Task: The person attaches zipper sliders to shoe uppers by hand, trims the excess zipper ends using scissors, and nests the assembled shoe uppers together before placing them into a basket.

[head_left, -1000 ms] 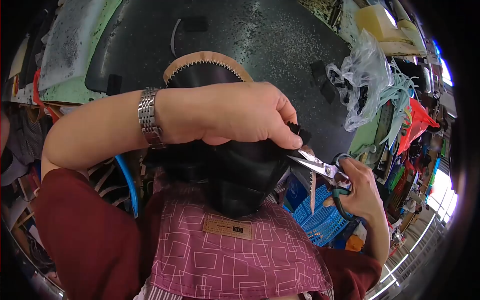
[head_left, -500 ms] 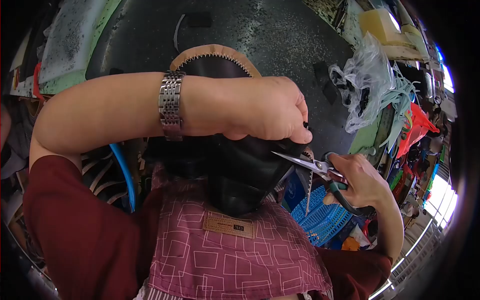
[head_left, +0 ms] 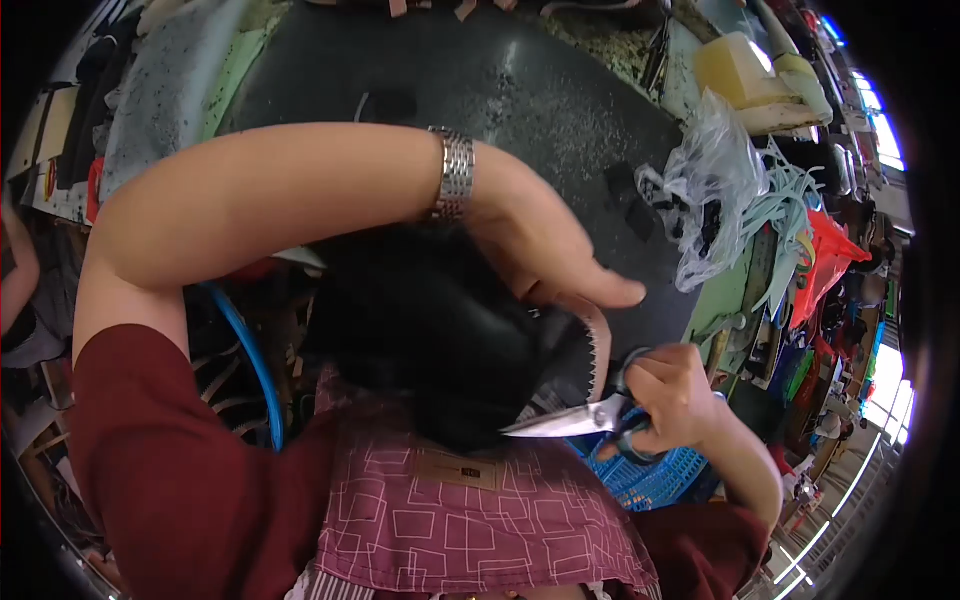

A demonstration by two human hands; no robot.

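A black leather shoe upper (head_left: 430, 320) hangs over my lap, blurred in its middle. Its tan edge (head_left: 598, 340), cut in zigzag notches, shows on the right side. My left hand (head_left: 550, 245), with a metal watch (head_left: 456, 172) on the wrist, grips the upper from above; its thumb points out to the right and the other fingers are partly hidden. In my right hand (head_left: 672, 400) are scissors (head_left: 562, 423) with dark green handles. Their blades look nearly closed and point left, at the upper's lower right edge.
Beyond my arms lies a dark worktable (head_left: 430, 70) strewn with small scraps. A clear plastic bag (head_left: 715, 180), pale green strips (head_left: 790, 190) and a red bag (head_left: 828, 262) are on the right. A blue basket (head_left: 650, 480) stands below my right hand.
The shoe upper has swung round, bringing its notched tan edge to the right. My left hand has turned, its thumb now stretched out. The scissors have moved down and left, their blades closer together.
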